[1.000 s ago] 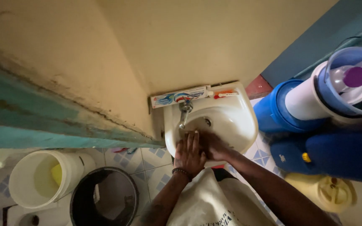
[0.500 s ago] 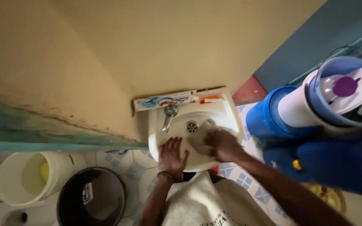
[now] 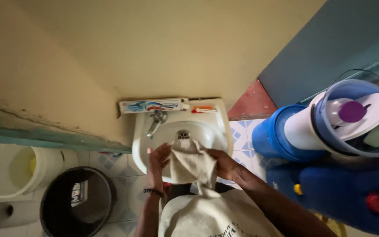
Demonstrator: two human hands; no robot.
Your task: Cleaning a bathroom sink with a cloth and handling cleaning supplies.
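Observation:
Over the white wall-mounted sink (image 3: pixel 143 127), my left hand (image 3: pixel 158 159) and my right hand (image 3: pixel 223 163) both grip a fold of beige cloth (image 3: pixel 191 163) lifted up from the garment at my waist. The cloth hangs between the two hands and covers the front of the basin. A metal tap (image 3: pixel 156 119) and the drain (image 3: pixel 183 134) show just beyond the cloth. A beaded bracelet (image 3: pixel 153 191) circles my left wrist.
A toothpaste box (image 3: pixel 151 105) and a small orange-and-white item (image 3: pixel 203 109) lie on the sink's back ledge. A white bucket (image 3: pixel 12 171) and a black bin (image 3: pixel 76 202) stand at left. Blue drums (image 3: pixel 281 136) and a blue-rimmed container with white lid (image 3: pixel 356 118) crowd the right.
My hands were apart inside the basin; now both have drawn together and taken hold of the beige cloth, pulling it up over the sink. The camera view shifted left.

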